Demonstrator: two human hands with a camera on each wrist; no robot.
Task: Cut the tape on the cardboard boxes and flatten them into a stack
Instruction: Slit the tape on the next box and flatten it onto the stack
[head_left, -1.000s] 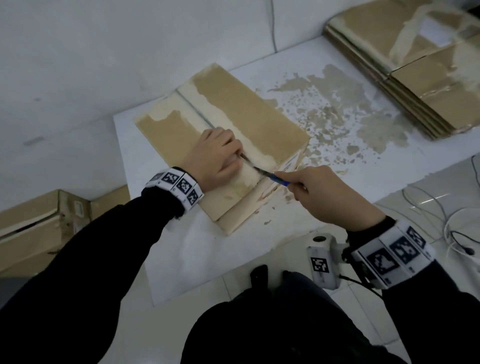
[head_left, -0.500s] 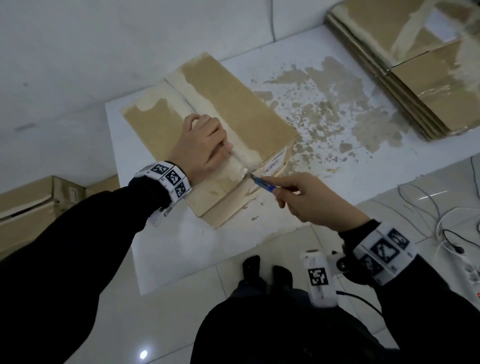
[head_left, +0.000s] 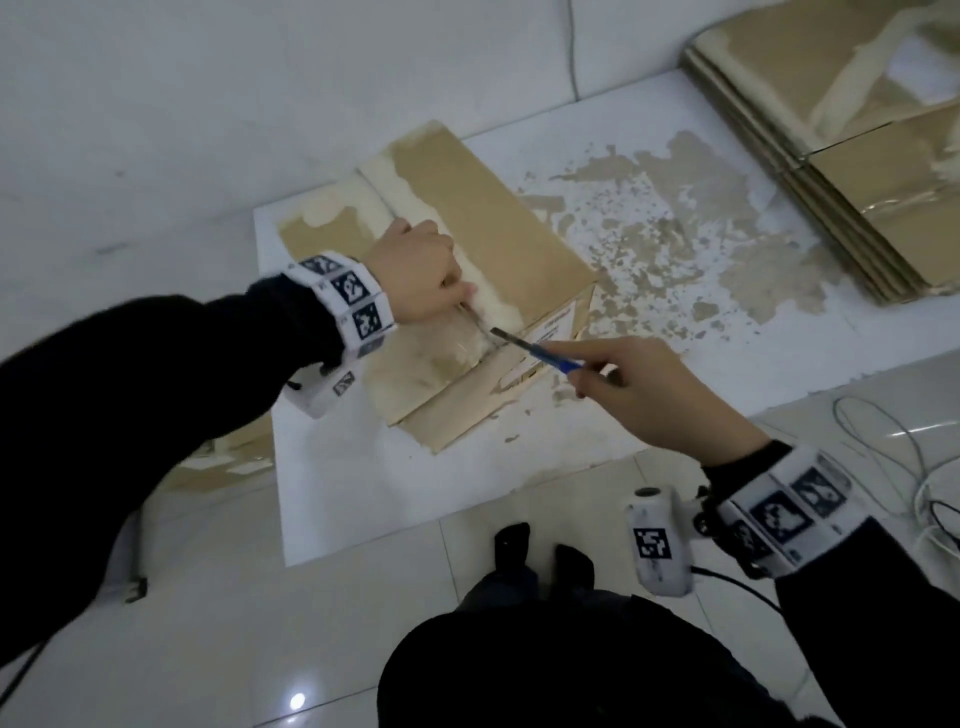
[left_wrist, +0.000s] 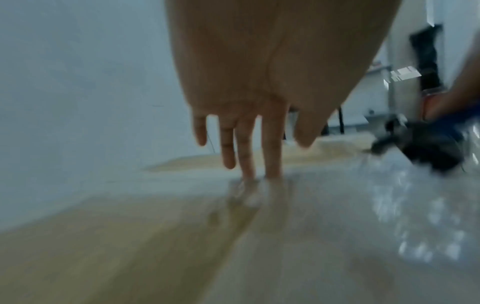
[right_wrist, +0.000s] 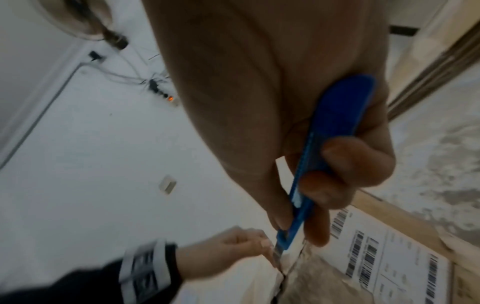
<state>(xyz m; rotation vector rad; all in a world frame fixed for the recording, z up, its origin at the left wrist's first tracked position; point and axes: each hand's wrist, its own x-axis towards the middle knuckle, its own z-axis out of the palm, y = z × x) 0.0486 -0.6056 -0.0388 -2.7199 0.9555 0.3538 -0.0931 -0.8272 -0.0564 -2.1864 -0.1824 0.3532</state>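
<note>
A brown cardboard box (head_left: 498, 223) lies on a white sheet, with pale tape along its top seam. My left hand (head_left: 415, 275) rests on the top beside the seam. Its fingers (left_wrist: 272, 144) are straight, their tips pressing the taped surface. My right hand (head_left: 660, 395) grips a blue utility knife (head_left: 545, 356). The blade tip sits at the near end of the seam, close to my left thumb. In the right wrist view the knife (right_wrist: 332, 131) points down into the slit, beside a barcode label (right_wrist: 389, 257) on the box's side.
A stack of flattened boxes (head_left: 857, 156) lies at the far right. The white sheet (head_left: 363, 493) has torn brown patches (head_left: 701, 234). Cables (head_left: 909, 467) trail over the tiled floor at right. More cardboard (head_left: 228, 462) lies under my left arm. My feet (head_left: 540, 551) stand near the sheet's front edge.
The knife has drawn back along the seam towards the box's near edge. My left hand has stayed on the box top.
</note>
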